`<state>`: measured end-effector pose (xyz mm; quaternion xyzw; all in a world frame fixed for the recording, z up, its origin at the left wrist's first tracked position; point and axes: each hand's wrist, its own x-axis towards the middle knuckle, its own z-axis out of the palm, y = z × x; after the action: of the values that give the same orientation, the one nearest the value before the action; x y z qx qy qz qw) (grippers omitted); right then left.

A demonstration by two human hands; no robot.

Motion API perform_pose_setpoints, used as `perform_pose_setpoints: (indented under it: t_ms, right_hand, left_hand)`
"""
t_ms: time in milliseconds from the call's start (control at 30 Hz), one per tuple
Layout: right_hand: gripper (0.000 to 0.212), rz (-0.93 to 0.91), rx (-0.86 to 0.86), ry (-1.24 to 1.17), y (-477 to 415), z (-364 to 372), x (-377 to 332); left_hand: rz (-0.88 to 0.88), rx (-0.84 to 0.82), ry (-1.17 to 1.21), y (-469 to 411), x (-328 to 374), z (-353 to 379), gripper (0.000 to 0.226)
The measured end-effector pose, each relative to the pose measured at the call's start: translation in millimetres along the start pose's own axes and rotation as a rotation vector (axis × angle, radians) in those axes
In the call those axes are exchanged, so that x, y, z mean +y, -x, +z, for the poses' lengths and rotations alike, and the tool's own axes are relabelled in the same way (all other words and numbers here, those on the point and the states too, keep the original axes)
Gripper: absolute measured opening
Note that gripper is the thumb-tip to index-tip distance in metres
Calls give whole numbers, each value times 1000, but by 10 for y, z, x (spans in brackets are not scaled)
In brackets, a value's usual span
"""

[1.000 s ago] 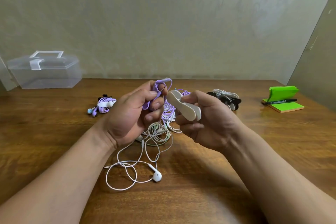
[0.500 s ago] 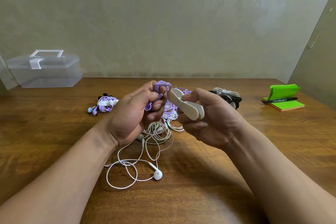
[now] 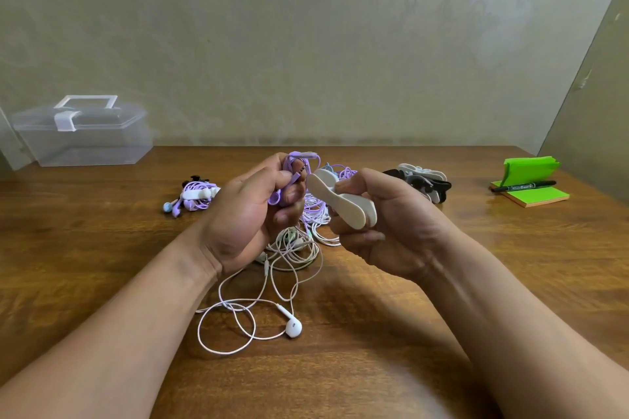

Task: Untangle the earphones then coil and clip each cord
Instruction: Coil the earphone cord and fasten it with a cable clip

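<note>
My left hand [image 3: 250, 214] grips a coiled purple earphone cord [image 3: 295, 163] above the table, its plug sticking out near my thumb. My right hand [image 3: 384, 224] holds a white cord clip [image 3: 340, 202], and the clip's open end touches the purple coil. Below my hands lies a tangle of white and purple cords [image 3: 306, 235]. One white earbud [image 3: 293, 328] trails toward me on a looped cord. A purple earphone set, coiled and clipped [image 3: 195, 196], lies to the left.
A clear plastic box [image 3: 81, 133] with a handle stands at the back left. Spare black and white clips [image 3: 422, 180] lie behind my right hand. Green sticky notes [image 3: 531, 194] with a black marker [image 3: 524, 185] sit at the right, near a wall.
My right hand has brought the white clip closer to the purple coil, so its end now touches it. My left hand has stayed almost still.
</note>
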<state>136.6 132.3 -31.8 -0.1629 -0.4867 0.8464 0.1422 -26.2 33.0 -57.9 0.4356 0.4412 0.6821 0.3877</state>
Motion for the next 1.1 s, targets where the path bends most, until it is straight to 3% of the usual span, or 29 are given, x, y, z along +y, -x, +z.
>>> perform_pose_setpoints:
  t_ms: [267, 567, 700, 833, 900, 1000, 1100]
  right_hand:
    - [15, 25, 68, -19, -31, -81, -17]
    - [19, 18, 71, -37, -34, -72, -1]
    - [34, -104, 29, 76, -64, -43, 77]
    - [16, -229, -69, 182, -74, -64, 114]
    - [22, -251, -95, 199, -71, -88, 108]
    - [46, -235, -79, 242, -78, -108, 115]
    - [43, -212, -36, 220, -99, -107, 132]
  left_hand:
    - [9, -94, -58, 38, 18, 29, 11]
    - [46, -90, -177, 61, 24, 74, 16]
    - [78, -117, -351, 103, 6, 113, 18]
    - [143, -135, -466, 126, 35, 163, 21]
    - [156, -122, -449, 128, 64, 158, 22]
    - [124, -149, -423, 152, 95, 129, 21]
    - [74, -203, -423, 174, 89, 122, 14]
